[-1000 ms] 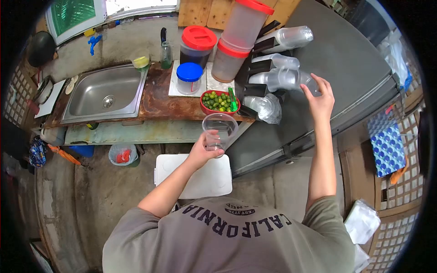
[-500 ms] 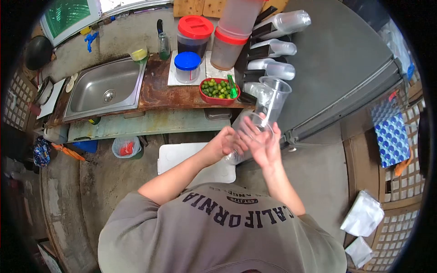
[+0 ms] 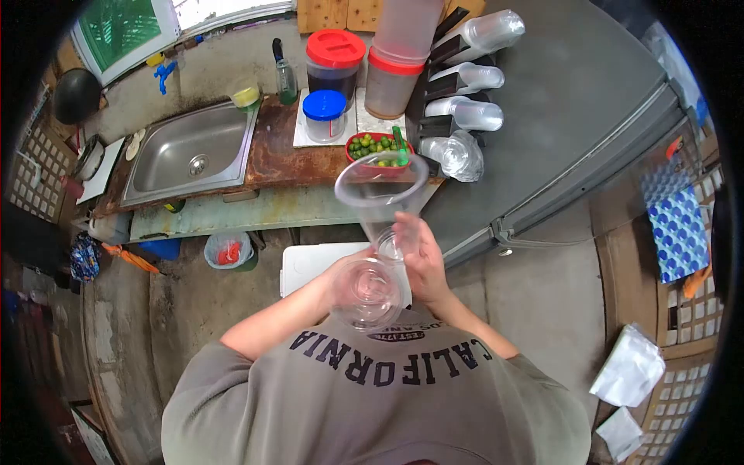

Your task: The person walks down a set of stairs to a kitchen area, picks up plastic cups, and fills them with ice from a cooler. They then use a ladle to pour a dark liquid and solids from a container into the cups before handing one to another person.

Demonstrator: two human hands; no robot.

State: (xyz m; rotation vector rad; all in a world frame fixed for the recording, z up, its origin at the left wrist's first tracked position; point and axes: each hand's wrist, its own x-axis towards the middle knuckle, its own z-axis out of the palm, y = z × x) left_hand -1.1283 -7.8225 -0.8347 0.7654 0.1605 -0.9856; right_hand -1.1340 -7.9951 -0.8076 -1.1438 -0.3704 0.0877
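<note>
A tall clear plastic cup [image 3: 380, 190] stands tilted in front of my chest, its wide rim toward the counter. My right hand [image 3: 420, 260] has its fingers wrapped round the cup's lower part. Nearer my shirt is a second clear round piece [image 3: 367, 294]; whether it is a cup or a domed lid I cannot tell. Seen partly through that piece, my left hand [image 3: 347, 273] grips it, with most of its fingers hidden. Both pieces look empty and lie close together.
Ahead is a wooden counter [image 3: 271, 143] with a steel sink [image 3: 186, 155], lidded containers [image 3: 324, 116] and a red bowl of green fruit [image 3: 356, 161]. Stacked clear cups [image 3: 474, 116] stick out beside the grey fridge [image 3: 566, 101]. A white lid [image 3: 298, 267] lies below.
Both hands have moved left and nearer my chest. The tall cup has come away from the stacks by the fridge, and the second clear piece is now lower, close to my shirt.
</note>
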